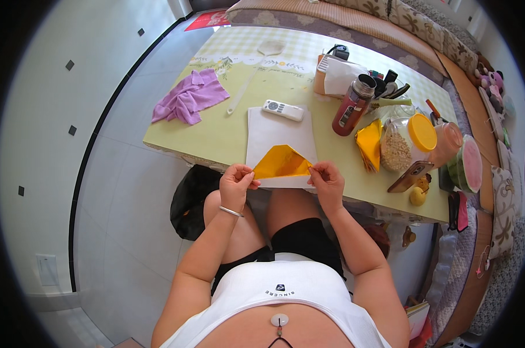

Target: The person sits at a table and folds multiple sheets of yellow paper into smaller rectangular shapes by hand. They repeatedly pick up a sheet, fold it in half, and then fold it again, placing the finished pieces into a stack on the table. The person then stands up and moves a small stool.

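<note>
A sheet of shiny gold foil paper (pixel 282 162), folded to a point on its far side, spans the gap between my hands. My left hand (pixel 237 181) pinches its left corner, and my right hand (pixel 327 178) pinches the right corner. Beneath it lies a white sheet of paper (pixel 274 132) at the table's front edge. On that sheet's far part rests a white remote control (pixel 283 110). More gold foil paper (pixel 368 146) lies to the right, beside a jar.
The table (pixel 216 138) carries a purple cloth (pixel 191 96) and a long-handled fly swatter (pixel 248 81) at left. At right stand a dark red bottle (pixel 353 108), a yellow-lidded jar (pixel 397 144), a phone (pixel 410 177) and a cut watermelon (pixel 466 165). A black bag (pixel 187 203) sits below the edge.
</note>
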Demonstrator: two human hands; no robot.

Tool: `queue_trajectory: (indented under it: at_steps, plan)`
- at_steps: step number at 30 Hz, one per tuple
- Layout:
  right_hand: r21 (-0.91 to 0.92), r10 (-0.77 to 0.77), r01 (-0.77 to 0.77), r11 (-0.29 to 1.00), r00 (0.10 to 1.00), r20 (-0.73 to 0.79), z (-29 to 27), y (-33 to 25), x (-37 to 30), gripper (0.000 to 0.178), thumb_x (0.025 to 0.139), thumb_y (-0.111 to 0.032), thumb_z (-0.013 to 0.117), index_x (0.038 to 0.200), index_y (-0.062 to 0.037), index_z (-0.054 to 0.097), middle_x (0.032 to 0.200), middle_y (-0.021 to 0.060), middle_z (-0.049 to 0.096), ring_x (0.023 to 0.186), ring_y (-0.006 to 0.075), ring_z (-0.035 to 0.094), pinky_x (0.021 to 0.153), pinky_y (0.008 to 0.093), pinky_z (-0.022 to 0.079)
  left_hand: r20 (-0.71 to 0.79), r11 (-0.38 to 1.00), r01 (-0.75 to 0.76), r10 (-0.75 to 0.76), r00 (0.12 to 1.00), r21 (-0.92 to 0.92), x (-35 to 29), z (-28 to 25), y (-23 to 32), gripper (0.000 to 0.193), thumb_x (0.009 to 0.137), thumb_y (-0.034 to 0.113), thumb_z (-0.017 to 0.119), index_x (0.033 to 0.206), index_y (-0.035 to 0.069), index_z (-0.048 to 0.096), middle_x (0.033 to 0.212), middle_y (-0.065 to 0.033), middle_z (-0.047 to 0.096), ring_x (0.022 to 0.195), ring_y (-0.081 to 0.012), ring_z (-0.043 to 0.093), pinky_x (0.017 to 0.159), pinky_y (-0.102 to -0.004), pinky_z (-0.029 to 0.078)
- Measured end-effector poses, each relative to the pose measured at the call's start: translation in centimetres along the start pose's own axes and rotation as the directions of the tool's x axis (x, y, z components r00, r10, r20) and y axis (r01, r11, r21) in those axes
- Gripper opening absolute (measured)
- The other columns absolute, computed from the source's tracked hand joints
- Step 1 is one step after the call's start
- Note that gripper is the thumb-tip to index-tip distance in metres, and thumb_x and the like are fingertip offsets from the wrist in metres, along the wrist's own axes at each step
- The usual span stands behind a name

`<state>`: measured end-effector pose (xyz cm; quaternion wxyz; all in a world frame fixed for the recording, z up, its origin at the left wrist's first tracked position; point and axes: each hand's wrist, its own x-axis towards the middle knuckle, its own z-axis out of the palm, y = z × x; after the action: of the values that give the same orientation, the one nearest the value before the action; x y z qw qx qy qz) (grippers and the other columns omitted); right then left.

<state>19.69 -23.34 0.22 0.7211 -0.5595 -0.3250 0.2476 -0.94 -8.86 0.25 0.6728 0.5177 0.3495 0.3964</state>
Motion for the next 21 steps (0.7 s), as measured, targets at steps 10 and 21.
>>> queue_trajectory:
  at_steps: [10, 21]
  plan:
    - [0.116, 0.118, -0.121, 0.986, 0.992, 0.036, -0.3, -0.9, -0.5, 0.009, 0.097, -0.002, 0.065, 0.104, 0.0029, 0.066, 0.09, 0.0066, 0.069, 0.075, 0.0122, 0.07, 0.072, 0.0236, 0.058, 0.018, 0.997, 0.029, -0.028, 0.999, -0.065, -0.7, -0.7, 0.9, 0.012, 0.09, -0.004, 0.068, 0.102, -0.003, 0.071, 0.085, -0.0088, 0.072, 0.071, -0.0162, 0.071, 0.067, -0.0263, 0.06]
    - [-0.13, 0.323, -0.311, 0.941, 0.943, 0.084, -2.5, -2.8, -0.4, 0.011, 0.094, -0.006, 0.069, 0.102, 0.002, 0.071, 0.076, 0.003, 0.068, 0.06, 0.0073, 0.064, 0.054, 0.0202, 0.051, 0.25, 0.952, 0.097, -0.173, 0.953, 0.289, -0.3, -1.5, 2.0, 0.011, 0.085, -0.003, 0.072, 0.096, -0.004, 0.073, 0.086, -0.0075, 0.074, 0.076, -0.0126, 0.07, 0.072, -0.0248, 0.056]
